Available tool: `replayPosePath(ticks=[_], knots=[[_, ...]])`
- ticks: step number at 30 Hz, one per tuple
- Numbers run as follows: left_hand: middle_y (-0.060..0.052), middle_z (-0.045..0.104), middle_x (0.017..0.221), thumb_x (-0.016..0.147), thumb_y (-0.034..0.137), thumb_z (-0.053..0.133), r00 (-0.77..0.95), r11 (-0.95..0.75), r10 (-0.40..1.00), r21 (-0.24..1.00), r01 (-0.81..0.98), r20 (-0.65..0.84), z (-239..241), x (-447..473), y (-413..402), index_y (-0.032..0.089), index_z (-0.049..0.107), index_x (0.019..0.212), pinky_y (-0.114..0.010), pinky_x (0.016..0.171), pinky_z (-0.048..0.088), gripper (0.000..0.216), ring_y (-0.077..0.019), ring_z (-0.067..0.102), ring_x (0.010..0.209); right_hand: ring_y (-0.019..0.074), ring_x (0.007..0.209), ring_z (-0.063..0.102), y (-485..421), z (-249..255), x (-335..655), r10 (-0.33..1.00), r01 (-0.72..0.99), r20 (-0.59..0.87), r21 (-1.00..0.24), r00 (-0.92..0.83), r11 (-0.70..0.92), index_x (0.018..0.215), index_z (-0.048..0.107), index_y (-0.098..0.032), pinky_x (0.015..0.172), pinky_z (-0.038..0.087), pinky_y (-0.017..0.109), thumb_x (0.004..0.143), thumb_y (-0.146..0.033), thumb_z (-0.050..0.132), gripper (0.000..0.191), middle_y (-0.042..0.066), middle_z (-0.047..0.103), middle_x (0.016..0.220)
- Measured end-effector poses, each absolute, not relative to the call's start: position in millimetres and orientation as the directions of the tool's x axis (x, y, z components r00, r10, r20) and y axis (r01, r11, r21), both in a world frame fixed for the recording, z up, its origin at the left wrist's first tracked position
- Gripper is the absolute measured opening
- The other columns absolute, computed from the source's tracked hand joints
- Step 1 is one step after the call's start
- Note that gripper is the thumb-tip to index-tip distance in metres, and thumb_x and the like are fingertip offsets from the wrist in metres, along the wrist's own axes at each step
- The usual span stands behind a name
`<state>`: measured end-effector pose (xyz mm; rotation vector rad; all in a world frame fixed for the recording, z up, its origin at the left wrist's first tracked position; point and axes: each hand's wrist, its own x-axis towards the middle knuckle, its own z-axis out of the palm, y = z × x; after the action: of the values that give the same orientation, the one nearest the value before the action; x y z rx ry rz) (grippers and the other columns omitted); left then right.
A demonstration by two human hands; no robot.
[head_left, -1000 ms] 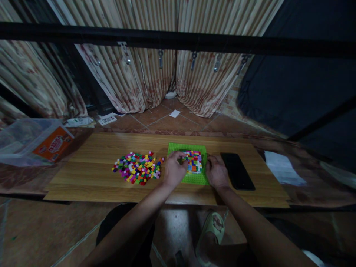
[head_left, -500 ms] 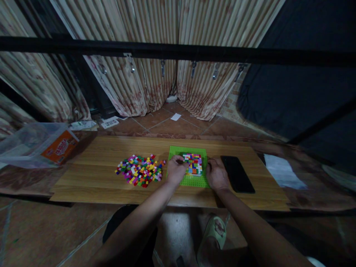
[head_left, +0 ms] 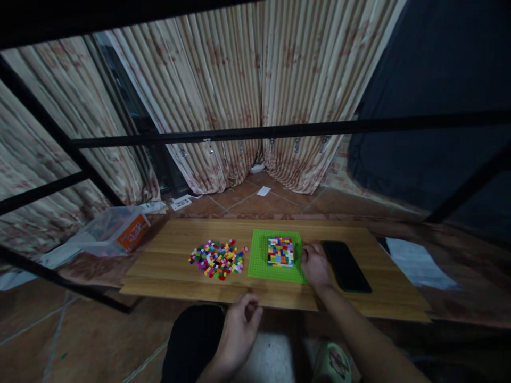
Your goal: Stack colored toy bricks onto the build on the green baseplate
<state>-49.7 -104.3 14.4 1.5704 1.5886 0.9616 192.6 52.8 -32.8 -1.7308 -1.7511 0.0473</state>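
Note:
A green baseplate (head_left: 259, 266) lies on a low wooden table (head_left: 179, 276), with a block of many-coloured small bricks (head_left: 280, 251) built on it. A loose pile of coloured bricks (head_left: 217, 258) sits to its left. My right hand (head_left: 315, 264) rests on the table at the baseplate's right edge, fingers curled, with nothing visible in them. My left hand (head_left: 239, 324) is off the table, below its front edge, fingers loosely curled; I cannot make out anything in it.
A black phone (head_left: 345, 265) lies right of my right hand. A clear plastic box with an orange label (head_left: 120, 234) sits on the floor at the left. Black metal bars (head_left: 279, 130) cross the view in front of striped curtains. White paper (head_left: 415, 255) lies at the right.
My left hand has left the brick block and dropped below the table's front edge. The view has tilted up and back. My right hand stays at the baseplate's right edge.

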Motion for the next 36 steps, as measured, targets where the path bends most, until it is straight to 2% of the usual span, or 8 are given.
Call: replayPosePath(ticks=[3,7,12,16,20,23,30,36], knots=[[-0.005,0.067,0.095,0.08,0.018,0.053,0.084,-0.074,0.996,0.849,0.524,0.034,2.8,-57.2,-154.9,0.02,0.065,0.092,-0.025,0.076,0.051,0.017,-0.0152,0.063,0.081,0.0183,0.088,0.059,54.6,-32.8,196.1,0.907,0.841,0.402,-0.528,0.123,0.12,0.088,0.066,-0.018,0.084,0.045,0.027,0.084,-0.018,0.041,0.025,0.008,0.062,0.094],[-0.005,0.066,0.092,0.083,0.018,0.051,0.084,-0.109,0.994,0.807,0.581,0.075,12.2,-78.8,-188.5,0.021,0.066,0.089,-0.023,0.069,0.051,0.016,-0.0132,0.063,0.073,0.0181,0.091,0.061,60.2,-29.2,204.0,0.947,0.818,0.299,-0.57,0.12,0.077,0.091,0.068,-0.017,0.087,0.046,0.028,0.085,-0.021,0.041,0.027,0.008,0.063,0.098],[-0.005,0.068,0.095,0.086,0.023,0.051,-0.065,-0.082,0.984,0.752,0.654,0.164,42.7,-107.5,-205.2,0.022,0.067,0.094,-0.027,0.079,0.055,0.017,-0.0167,0.067,0.087,0.0199,0.094,0.062,55.6,-20.1,208.6,0.963,0.833,0.253,-0.549,0.091,0.065,0.091,0.07,-0.016,0.09,0.046,0.03,0.084,-0.02,0.044,0.028,0.01,0.063,0.098],[-0.006,0.069,0.095,0.087,0.025,0.051,-0.161,-0.085,0.953,0.734,0.674,0.258,42.1,-118.5,-213.1,0.022,0.067,0.093,-0.03,0.08,0.057,0.017,-0.0183,0.068,0.089,0.024,0.103,0.06,26.9,-18.5,201.9,0.97,0.897,0.239,-0.438,0.054,0.058,0.102,0.068,-0.012,0.092,0.044,0.032,0.083,-0.019,0.048,0.029,0.015,0.063,0.102],[-0.007,0.069,0.099,0.085,0.019,0.053,-0.141,-0.11,0.941,0.672,0.733,0.308,21.7,-121.7,-216.8,0.022,0.068,0.092,-0.032,0.082,0.058,0.017,-0.0193,0.068,0.092,0.0283,0.117,0.053,-8.7,-25.9,186.4,0.961,0.952,0.275,-0.293,-0.004,0.088,0.111,0.063,-0.008,0.101,0.038,0.035,0.085,-0.018,0.045,0.034,0.02,0.059,0.117],[-0.008,0.068,0.099,0.083,0.013,0.051,-0.127,-0.138,0.922,0.619,0.773,0.365,4.1,-123.9,-216.3,0.021,0.067,0.088,-0.032,0.081,0.058,0.019,-0.0194,0.068,0.091,0.0291,0.118,0.053,-24.9,-36.0,178.1,0.952,0.974,0.305,-0.202,-0.035,0.101,0.116,0.061,-0.009,0.1,0.039,0.038,0.089,-0.019,0.039,0.036,0.021,0.057,0.124],[-0.008,0.067,0.094,0.082,0.008,0.047,-0.094,-0.223,0.886,0.595,0.772,0.454,-18.4,-134.2,-202.6,0.021,0.066,0.089,-0.029,0.076,0.058,0.024,-0.0183,0.067,0.088,0.0262,0.115,0.058,-25.2,-51.2,181.9,0.945,0.977,0.296,-0.117,-0.137,0.178,0.12,0.058,-0.007,0.101,0.041,0.037,0.089,-0.016,0.033,0.041,0.018,0.064,0.118],[-0.009,0.068,0.096,0.084,0.012,0.048,-0.048,-0.227,0.934,0.694,0.684,0.353,-13.2,-133.3,-195.1,0.021,0.068,0.089,-0.031,0.08,0.057,0.022,-0.0192,0.067,0.091,0.0298,0.111,0.062,-22.0,-35.0,182.9,0.961,0.98,0.221,-0.066,-0.167,0.185,0.112,0.066,-0.009,0.097,0.046,0.038,0.079,-0.009,0.04,0.042,0.021,0.067,0.115]])
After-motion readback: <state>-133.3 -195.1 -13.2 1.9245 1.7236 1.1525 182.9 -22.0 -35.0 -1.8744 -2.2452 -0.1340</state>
